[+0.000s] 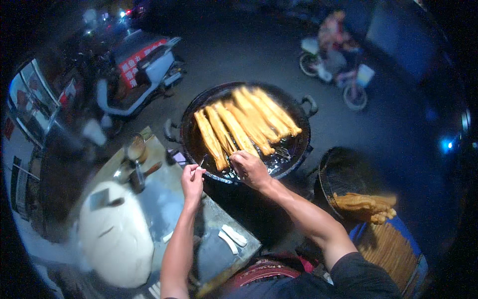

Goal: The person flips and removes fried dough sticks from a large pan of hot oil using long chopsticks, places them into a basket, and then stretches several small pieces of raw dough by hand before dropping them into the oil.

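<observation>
A large black wok [183, 136] of dark oil holds several golden fried dough sticks [239, 130], side by side. My left hand [193, 181] is at the wok's near left rim, its fingertips pinched on a thin, stick-like implement [202, 161] that I cannot identify. Over the near edge of the wok, close to the ends of the dough sticks, is my right hand [249, 168]. Its fingers are curled; whether they grip chopsticks or something else is hidden. Raw white dough strips [233, 239] lie on the worktop [216, 213] below.
A big slab of white dough [115, 239], a cleaver [100, 199] and ladle-like tools [139, 177] lie on the left. Fried dough sticks [366, 205] sit in a wire basket [324, 187] at right, by a wooden board [388, 254]. Beyond are a parked scooter [145, 89] and a person riding a two-wheeler [336, 63].
</observation>
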A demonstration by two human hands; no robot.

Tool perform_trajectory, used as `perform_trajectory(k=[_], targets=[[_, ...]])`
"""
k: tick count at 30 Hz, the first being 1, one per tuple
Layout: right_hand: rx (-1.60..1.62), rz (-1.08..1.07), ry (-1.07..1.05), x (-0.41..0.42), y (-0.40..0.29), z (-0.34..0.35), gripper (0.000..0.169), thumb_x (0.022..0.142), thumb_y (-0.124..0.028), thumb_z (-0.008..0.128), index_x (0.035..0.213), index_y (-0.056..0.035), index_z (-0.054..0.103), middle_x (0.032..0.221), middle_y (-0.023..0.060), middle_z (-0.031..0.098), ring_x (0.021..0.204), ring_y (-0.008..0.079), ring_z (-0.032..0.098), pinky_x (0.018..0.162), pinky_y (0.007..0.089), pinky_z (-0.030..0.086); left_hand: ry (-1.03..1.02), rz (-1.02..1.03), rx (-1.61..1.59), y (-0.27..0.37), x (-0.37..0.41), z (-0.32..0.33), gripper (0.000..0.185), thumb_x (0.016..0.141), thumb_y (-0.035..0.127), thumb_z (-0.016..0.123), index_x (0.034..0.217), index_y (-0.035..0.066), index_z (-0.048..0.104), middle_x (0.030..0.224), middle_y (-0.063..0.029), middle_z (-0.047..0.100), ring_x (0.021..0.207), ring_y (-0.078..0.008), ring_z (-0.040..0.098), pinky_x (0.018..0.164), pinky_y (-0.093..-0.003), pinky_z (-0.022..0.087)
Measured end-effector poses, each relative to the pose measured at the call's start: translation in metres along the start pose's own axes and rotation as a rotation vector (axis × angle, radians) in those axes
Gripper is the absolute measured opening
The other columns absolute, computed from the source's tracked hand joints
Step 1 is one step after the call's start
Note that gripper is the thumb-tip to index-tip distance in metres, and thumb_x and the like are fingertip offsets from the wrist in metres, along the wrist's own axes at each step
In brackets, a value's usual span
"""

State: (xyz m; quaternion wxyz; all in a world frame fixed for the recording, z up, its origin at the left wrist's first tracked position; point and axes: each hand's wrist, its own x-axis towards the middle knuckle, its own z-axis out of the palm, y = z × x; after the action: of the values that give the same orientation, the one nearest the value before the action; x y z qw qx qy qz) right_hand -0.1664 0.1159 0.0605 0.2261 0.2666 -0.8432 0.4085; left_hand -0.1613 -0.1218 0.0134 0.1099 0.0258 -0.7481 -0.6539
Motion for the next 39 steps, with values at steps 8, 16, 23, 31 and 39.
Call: perform_trajectory(k=[8, 16, 23, 31, 39], targets=[[0.164, 0.167, 0.224, -0.004, 0.002, 0.015, 0.018, 0.089, 0.002, 0.062, 0.107, 0.0007, 0.068, 0.099, 0.0145, 0.068, 0.089, 0.0245, 0.068, 0.082, 0.0329, 0.054, 0.02, 0.024, -0.056, 0.019, -0.009, 0.004, 0.021, 0.099, 0.015, 0.054, 0.11, -0.002, 0.059, 0.095, -0.0113, 0.072, 0.071, -0.0098, 0.06, 0.067, -0.0244, 0.05], [0.174, 0.226, 0.294, -0.003, 0.027, 0.013, 0.021, 0.091, -0.014, 0.065, 0.108, -0.0022, 0.069, 0.101, 0.0151, 0.067, 0.094, 0.0277, 0.064, 0.082, 0.0384, 0.051, -0.077, 0.085, -0.035, 0.021, -0.014, 0.006, 0.025, 0.1, 0.016, 0.053, 0.118, -0.001, 0.056, 0.1, -0.0095, 0.067, 0.085, -0.013, 0.062, 0.071, -0.0242, 0.049], [0.416, 0.352, 0.414, -0.017, 0.006, -0.03, 0.018, 0.093, -0.01, 0.063, 0.109, -0.006, 0.071, 0.094, 0.009, 0.068, 0.079, 0.0168, 0.062, 0.071, 0.0306, 0.051, -0.125, 0.144, 0.01, 0.015, -0.014, 0.019, 0.023, 0.1, 0.016, 0.053, 0.117, 0.001, 0.056, 0.101, -0.0088, 0.067, 0.087, -0.0123, 0.062, 0.072, -0.0251, 0.048], [0.139, 0.464, 0.632, -0.005, 0.117, -0.103, 0.014, 0.093, -0.01, 0.062, 0.101, -0.0016, 0.071, 0.096, 0.0084, 0.071, 0.084, 0.0168, 0.067, 0.073, 0.0294, 0.054, -0.195, 0.09, 0.103, 0.029, -0.014, 0.012, 0.023, 0.1, 0.016, 0.053, 0.117, 0.001, 0.057, 0.105, -0.0087, 0.066, 0.089, -0.013, 0.062, 0.074, -0.0256, 0.049], [0.067, 0.495, 0.644, -0.033, 0.133, -0.158, 0.019, 0.095, -0.014, 0.058, 0.1, 0.0, 0.07, 0.099, 0.0144, 0.071, 0.091, 0.0227, 0.069, 0.082, 0.0359, 0.055, 0.069, 0.191, 0.184, 0.009, 0.009, 0.024, 0.021, 0.098, 0.018, 0.059, 0.112, 0.003, 0.059, 0.099, -0.0055, 0.062, 0.091, -0.0155, 0.06, 0.084, -0.0291, 0.047]])
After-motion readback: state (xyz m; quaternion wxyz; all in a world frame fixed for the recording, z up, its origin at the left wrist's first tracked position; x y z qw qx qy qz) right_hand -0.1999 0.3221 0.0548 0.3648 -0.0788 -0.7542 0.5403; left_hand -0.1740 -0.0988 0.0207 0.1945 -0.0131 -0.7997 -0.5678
